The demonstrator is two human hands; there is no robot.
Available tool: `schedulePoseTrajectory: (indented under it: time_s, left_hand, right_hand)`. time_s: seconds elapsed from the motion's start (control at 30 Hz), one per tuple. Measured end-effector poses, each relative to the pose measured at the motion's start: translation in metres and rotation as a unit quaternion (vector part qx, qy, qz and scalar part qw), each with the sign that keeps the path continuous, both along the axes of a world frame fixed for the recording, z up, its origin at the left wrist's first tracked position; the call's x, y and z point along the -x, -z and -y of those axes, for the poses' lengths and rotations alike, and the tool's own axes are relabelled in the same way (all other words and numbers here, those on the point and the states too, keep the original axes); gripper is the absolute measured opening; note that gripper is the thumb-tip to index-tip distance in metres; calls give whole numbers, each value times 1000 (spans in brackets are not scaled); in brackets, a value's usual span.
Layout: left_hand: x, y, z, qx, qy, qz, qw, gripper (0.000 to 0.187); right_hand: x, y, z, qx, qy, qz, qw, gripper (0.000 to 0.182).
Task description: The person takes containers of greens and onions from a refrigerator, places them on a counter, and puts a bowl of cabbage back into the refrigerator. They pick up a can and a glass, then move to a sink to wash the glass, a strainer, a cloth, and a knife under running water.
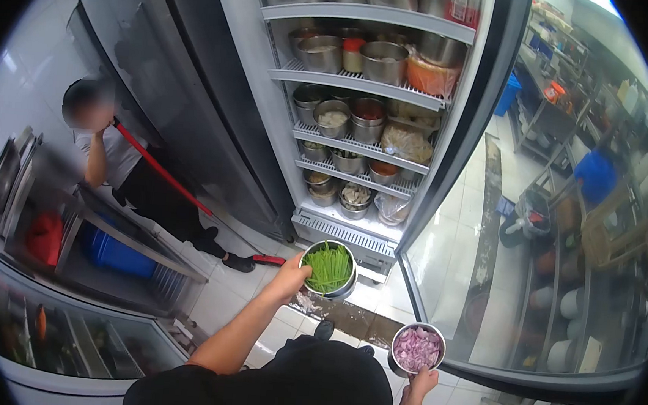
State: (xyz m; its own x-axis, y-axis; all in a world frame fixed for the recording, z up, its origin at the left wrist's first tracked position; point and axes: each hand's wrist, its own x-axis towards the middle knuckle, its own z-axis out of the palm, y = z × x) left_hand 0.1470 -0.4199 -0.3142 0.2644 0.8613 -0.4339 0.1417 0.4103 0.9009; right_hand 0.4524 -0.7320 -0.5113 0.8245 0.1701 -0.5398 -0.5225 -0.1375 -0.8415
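Observation:
My left hand [295,275] is closed on the rim of a metal container of cut green vegetables [329,268], held in front of the lower part of an open refrigerator [345,223]. Lower and to the right, my right hand [423,381] grips a metal container of chopped purple onions [417,350] near the edge of the glass door [439,288]. Both containers are upright and apart from each other. Metal pots [384,61] and bagged food [407,143] fill the refrigerator's shelves.
At the left, another person [125,164] is beside a long red-handled tool [163,171] reaching the floor. A blue bin [118,253] stands on a rack at the lower left. Shelves with kitchenware show through the glass door at the right.

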Motion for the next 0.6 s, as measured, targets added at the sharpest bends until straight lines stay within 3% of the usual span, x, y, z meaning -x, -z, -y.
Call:
schedulePoseTrajectory:
  time_s: [0.17, 0.3, 0.6]
  left_hand:
    - [5, 1, 0, 2, -19, -3, 1000, 41]
    - [11, 2, 0, 8, -30, 9, 999, 39]
    - [19, -1, 9, 12, -25, 4, 1000, 49]
  right_hand:
    - [-3, 25, 6, -24, -30, 3, 999, 14]
    - [5, 11, -5, -16, -29, 6, 999, 17]
    - [8, 12, -14, -17, -63, 20, 998, 14]
